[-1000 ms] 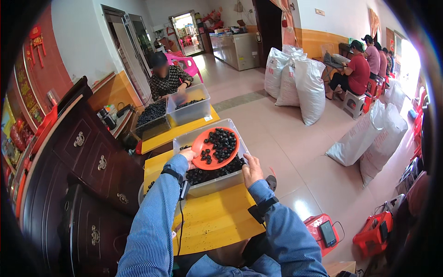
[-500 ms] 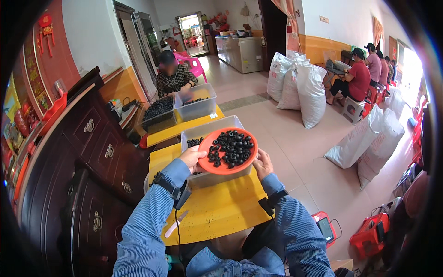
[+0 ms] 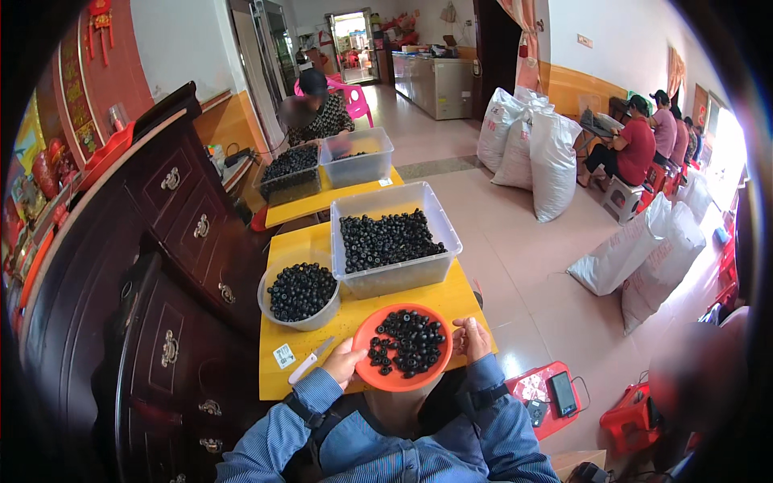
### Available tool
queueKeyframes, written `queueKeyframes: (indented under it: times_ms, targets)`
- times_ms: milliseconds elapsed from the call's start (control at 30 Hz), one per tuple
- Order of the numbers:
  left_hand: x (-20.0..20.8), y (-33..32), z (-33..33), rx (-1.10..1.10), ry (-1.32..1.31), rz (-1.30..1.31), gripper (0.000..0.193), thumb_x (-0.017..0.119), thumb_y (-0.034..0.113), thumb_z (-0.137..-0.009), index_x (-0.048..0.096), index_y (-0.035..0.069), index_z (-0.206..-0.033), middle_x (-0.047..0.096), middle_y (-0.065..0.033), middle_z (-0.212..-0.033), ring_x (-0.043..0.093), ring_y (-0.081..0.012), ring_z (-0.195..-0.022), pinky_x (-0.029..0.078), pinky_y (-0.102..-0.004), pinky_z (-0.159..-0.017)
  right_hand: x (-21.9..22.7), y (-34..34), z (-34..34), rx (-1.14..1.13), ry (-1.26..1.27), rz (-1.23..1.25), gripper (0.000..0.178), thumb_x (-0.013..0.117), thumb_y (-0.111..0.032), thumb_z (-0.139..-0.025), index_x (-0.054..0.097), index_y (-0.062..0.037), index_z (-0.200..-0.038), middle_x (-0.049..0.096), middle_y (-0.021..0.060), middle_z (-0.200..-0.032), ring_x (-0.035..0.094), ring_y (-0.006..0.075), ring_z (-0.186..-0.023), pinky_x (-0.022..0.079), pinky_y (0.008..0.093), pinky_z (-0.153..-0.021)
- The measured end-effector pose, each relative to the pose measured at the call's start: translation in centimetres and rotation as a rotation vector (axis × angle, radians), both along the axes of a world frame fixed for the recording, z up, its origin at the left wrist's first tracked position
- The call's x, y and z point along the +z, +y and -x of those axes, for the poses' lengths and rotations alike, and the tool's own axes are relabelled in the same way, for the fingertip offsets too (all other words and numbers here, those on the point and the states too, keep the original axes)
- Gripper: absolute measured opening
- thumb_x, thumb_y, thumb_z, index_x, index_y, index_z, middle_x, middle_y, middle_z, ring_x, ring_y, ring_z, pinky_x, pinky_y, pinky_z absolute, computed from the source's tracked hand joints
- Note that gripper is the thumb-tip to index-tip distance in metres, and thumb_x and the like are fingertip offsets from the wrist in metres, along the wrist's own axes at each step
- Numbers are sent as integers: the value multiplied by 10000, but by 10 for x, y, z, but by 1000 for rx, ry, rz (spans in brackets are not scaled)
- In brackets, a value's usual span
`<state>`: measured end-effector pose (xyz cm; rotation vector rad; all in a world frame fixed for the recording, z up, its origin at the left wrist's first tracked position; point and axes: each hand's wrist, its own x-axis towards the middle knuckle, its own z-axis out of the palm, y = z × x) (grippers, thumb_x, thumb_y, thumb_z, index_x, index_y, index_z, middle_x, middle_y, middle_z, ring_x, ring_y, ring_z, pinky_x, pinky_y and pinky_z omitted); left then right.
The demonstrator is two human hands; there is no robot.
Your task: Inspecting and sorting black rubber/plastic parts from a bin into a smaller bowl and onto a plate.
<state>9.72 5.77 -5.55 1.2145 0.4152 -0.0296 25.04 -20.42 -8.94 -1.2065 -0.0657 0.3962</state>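
An orange-red plate [image 3: 364,344] stays level near the yellow board's front edge. Small black round pieces [image 3: 419,342], some with holes through them, cover much of its middle and right. My left hand [image 3: 343,362] is closed on the plate's left rim, thumb on top. At the right rim my right hand [image 3: 473,338] has its fingers curled against the edge. Just beyond stands a clear rectangular bin [image 3: 394,278] holding many of the same pieces. A round clear tub [image 3: 306,324], also full of them, sits to its left. Beside my left hand lies a knife with a pale handle [image 3: 304,369].
The yellow board [image 3: 354,314] carries the containers. A dark drawer cabinet [image 3: 161,322] borders it on the left. Across the far board [image 3: 302,211], another person [image 3: 326,109] sits behind two bins. White sacks [image 3: 554,165] and a red stool with a phone [image 3: 547,394] stand on the right.
The plate has come from above the rectangular bin back toward me, held by both hands. The bin and the round tub now show fully.
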Motion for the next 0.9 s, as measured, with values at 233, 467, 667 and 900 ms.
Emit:
queueKeyframes:
  times_ms: [233, 467, 667, 900]
  targets:
    - [-26, 5, 8, 206, 164, -89, 388, 468, 134, -979, 415, 102, -1362, 607, -107, -1207, 675, -237, -987, 624, -415, -659, -10, 30, 2, 296, -198, 315, 213, 617, -219, -938, 616, -12, -987, 627, 21, -747, 571, 95, -610, 466, 237, -562]
    - [-1, 13, 11, 2, 397, -367, 366, 533, 363, -973, 482, 83, -1203, 658, -109, -1006, 697, -227, -747, 581, -343, -557, -3, 47, -3, 268, -132, 585, 154, 653, -192, -897, 639, -42, -933, 649, 26, -703, 591, 99, -535, 486, 242, -507]
    - [-35, 10, 32, 183, 233, -314, 332, 519, 373, -982, 508, 45, -1028, 631, -78, -756, 630, -166, -556, 520, -284, -487, 4, 47, -2, 262, -109, 630, 211, 641, -248, -899, 639, -47, -834, 626, 37, -610, 595, 127, -496, 484, 264, -481]
    - [-53, -14, 46, 415, -139, -594, 151, 569, 165, -948, 572, 22, -899, 626, -45, -698, 580, -96, -507, 487, -254, -469, -11, 51, -10, 144, -83, 597, 209, 640, -243, -895, 641, -35, -872, 631, 52, -607, 605, 139, -472, 493, 278, -455]
